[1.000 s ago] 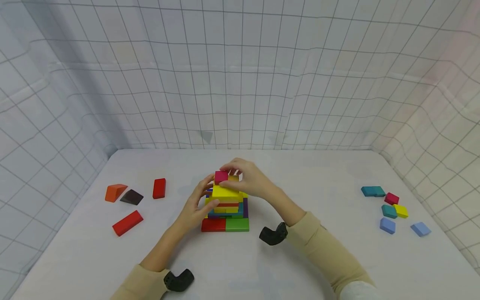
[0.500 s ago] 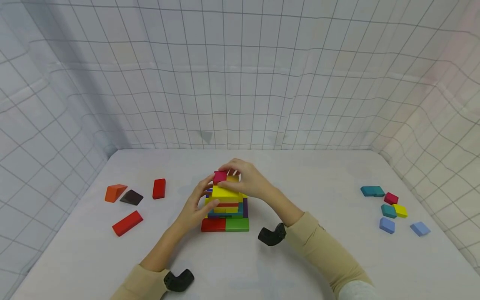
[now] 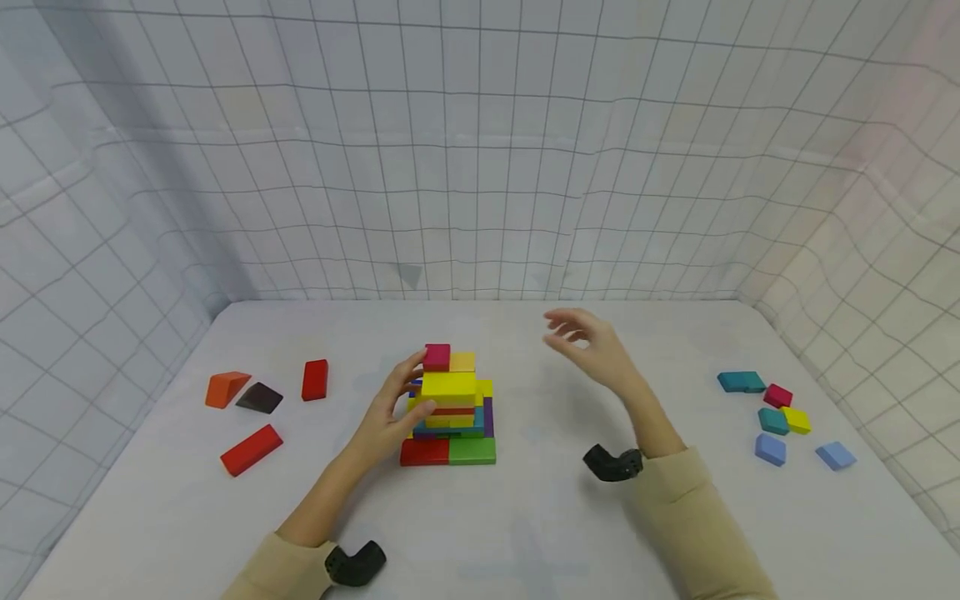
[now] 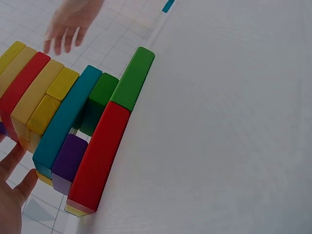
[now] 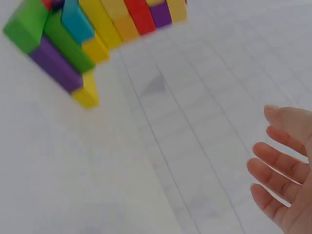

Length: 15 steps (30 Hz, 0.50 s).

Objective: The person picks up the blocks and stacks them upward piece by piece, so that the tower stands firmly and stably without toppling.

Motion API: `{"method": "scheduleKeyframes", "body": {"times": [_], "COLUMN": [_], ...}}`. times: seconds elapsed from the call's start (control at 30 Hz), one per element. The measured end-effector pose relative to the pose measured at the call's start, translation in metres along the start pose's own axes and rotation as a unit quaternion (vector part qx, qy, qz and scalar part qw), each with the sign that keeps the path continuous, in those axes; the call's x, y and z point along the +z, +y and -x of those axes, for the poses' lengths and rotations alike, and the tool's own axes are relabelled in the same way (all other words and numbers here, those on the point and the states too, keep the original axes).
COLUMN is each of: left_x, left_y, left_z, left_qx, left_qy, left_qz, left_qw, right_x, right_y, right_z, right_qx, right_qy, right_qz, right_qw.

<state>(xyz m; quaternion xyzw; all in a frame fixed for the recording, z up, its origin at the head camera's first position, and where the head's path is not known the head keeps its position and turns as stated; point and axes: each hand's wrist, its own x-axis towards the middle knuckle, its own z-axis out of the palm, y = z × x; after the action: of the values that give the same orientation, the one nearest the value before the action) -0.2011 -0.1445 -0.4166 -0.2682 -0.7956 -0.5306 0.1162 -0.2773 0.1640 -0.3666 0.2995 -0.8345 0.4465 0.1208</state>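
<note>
A tower of coloured wooden blocks stands mid-table in the head view. Its base shows a red block [image 3: 424,452] beside a green block [image 3: 472,452]; a crimson block [image 3: 437,357] and a yellow block [image 3: 462,362] sit at its top. My left hand [image 3: 386,417] is at the tower's left side, thumb towards the front and fingers further back. In the left wrist view its fingertips lie close against the tower near a teal block [image 4: 68,119]; exact contact is unclear. My right hand [image 3: 596,350] hovers right of the tower, fingers loosely bent, holding nothing.
Two red blocks, one here [image 3: 252,450], an orange block [image 3: 227,389] and a dark block [image 3: 260,397] lie on the left. Several small blocks, including a yellow one [image 3: 797,420] and a light blue one [image 3: 836,456], lie on the right. Grid-lined white fabric [image 3: 480,167] encloses the table.
My right hand has let go of the crimson block at the tower's top and moved away to the right. The left hand stays at the tower's left side.
</note>
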Motion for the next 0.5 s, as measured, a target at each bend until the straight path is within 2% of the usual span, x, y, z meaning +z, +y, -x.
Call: {"method": "scheduleKeyframes", "body": {"times": [0.13, 0.3, 0.37, 0.5], "left_x": [-0.002, -0.003, -0.002, -0.002], "left_y": [0.019, 0.026, 0.026, 0.025], "left_z": [0.0, 0.0, -0.001, -0.001], "left_qx": [0.001, -0.001, -0.001, -0.003], "left_qy": [0.001, -0.001, -0.001, -0.001], "left_qz": [0.001, 0.005, 0.006, 0.008], "left_qw": [1.0, 1.0, 1.0, 1.0], "right_x": [-0.051, -0.108, -0.124, -0.145], "right_y": [0.047, 0.092, 0.102, 0.115], "right_z": [0.033, 0.081, 0.1, 0.128], "right_qx": [0.058, 0.153, 0.197, 0.261], "right_qy": [0.062, 0.11, 0.107, 0.062], "right_qz": [0.063, 0.136, 0.158, 0.213], "right_qw": [0.9944, 0.9727, 0.9616, 0.9397]}}
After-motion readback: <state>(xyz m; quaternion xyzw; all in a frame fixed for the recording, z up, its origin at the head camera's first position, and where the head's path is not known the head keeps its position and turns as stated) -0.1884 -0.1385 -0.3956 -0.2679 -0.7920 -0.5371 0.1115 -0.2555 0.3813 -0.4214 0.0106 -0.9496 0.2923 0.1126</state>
